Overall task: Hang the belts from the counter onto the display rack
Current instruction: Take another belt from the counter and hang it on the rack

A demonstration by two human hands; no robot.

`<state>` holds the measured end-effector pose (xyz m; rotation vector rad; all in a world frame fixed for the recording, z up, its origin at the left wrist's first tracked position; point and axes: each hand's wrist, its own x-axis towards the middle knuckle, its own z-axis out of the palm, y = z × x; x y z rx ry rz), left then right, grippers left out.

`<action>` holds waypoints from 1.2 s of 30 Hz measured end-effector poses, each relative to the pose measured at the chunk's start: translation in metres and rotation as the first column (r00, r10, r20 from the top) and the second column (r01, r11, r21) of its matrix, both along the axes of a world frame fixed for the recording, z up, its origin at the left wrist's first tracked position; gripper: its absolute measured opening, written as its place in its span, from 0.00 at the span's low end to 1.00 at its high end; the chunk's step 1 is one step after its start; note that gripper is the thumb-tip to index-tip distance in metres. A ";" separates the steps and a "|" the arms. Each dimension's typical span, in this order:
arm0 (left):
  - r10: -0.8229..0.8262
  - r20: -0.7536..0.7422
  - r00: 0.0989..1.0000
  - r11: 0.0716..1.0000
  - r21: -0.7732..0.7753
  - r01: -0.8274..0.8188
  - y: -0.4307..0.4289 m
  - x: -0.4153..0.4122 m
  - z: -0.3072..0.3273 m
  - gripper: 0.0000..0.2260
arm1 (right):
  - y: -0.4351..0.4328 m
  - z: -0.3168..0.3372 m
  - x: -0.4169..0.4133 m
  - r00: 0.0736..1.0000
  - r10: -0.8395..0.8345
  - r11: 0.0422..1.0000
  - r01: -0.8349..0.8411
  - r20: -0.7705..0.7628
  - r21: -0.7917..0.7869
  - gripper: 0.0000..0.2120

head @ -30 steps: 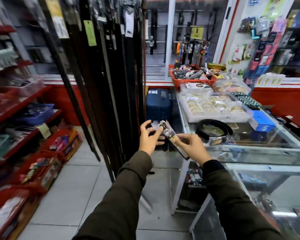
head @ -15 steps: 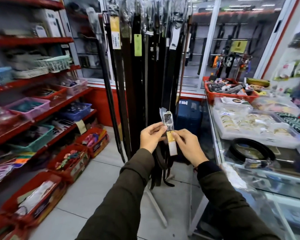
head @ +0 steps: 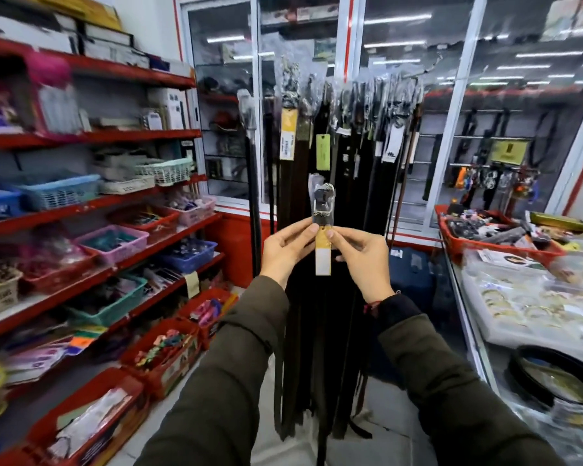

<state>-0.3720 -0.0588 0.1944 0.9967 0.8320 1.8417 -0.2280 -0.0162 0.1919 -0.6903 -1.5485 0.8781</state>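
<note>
I hold a dark belt (head: 323, 210) upright by its top end; its buckle is wrapped in clear plastic and a yellow-and-white tag hangs below it. My left hand (head: 285, 245) pinches the strap from the left and my right hand (head: 362, 255) from the right, just under the buckle. The rest of the strap hangs down in front of the display rack (head: 347, 95), which carries several dark belts with tags. A coiled black belt (head: 552, 375) lies on the glass counter (head: 478, 348) at the lower right.
Red shelves (head: 91, 210) with baskets and boxes fill the left side. On the counter at the right stand a clear tray of bangles (head: 532, 304) and a red basket (head: 498, 240) of goods. A blue case (head: 411, 274) sits behind the rack. Glass cabinets line the back.
Both hands have raised the belt's buckle end from counter height to chest height in front of the rack. My view has turned left and up, toward the rack's top.
</note>
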 end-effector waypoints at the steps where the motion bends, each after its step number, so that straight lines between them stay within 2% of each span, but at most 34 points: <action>1: 0.009 -0.004 1.000 1.000 0.023 -0.009 0.001 -0.003 0.010 0.09 | 0.003 0.010 -0.005 1.000 0.007 1.000 -0.006 -0.019 0.010 0.11; 10: 0.161 -0.003 0.987 0.966 0.204 -0.157 0.011 -0.023 0.115 0.14 | 0.022 0.114 -0.048 0.982 0.075 0.989 -0.052 -0.171 0.135 0.11; 16: 0.240 0.002 0.971 0.936 0.265 -0.232 0.018 -0.040 0.166 0.15 | 0.029 0.174 -0.071 0.983 0.115 0.975 -0.084 -0.142 0.205 0.09; 20: 0.247 -0.012 0.969 0.942 0.239 -0.237 0.026 -0.051 0.185 0.16 | 0.036 0.194 -0.084 0.984 0.097 0.985 -0.073 -0.151 0.155 0.10; 26: 0.188 -0.024 0.982 0.974 0.134 -0.183 0.039 -0.061 0.186 0.15 | 0.048 0.192 -0.094 0.979 0.122 0.991 -0.130 -0.164 -0.035 0.08; 31: 0.203 -0.043 0.978 0.976 0.092 -0.198 0.049 -0.064 0.178 0.15 | 0.057 0.180 -0.098 0.989 0.030 0.999 -0.034 -0.145 -0.026 0.09; 33: 0.323 -0.136 0.937 0.943 0.130 -0.306 0.055 -0.065 0.174 0.14 | 0.060 0.173 -0.098 0.995 0.012 1.000 -0.011 -0.103 0.008 0.09; 36: 0.599 -0.354 0.718 0.798 0.330 -0.504 0.060 -0.060 0.157 0.14 | 0.060 0.152 -0.090 0.996 -0.069 0.994 0.074 -0.062 0.086 0.12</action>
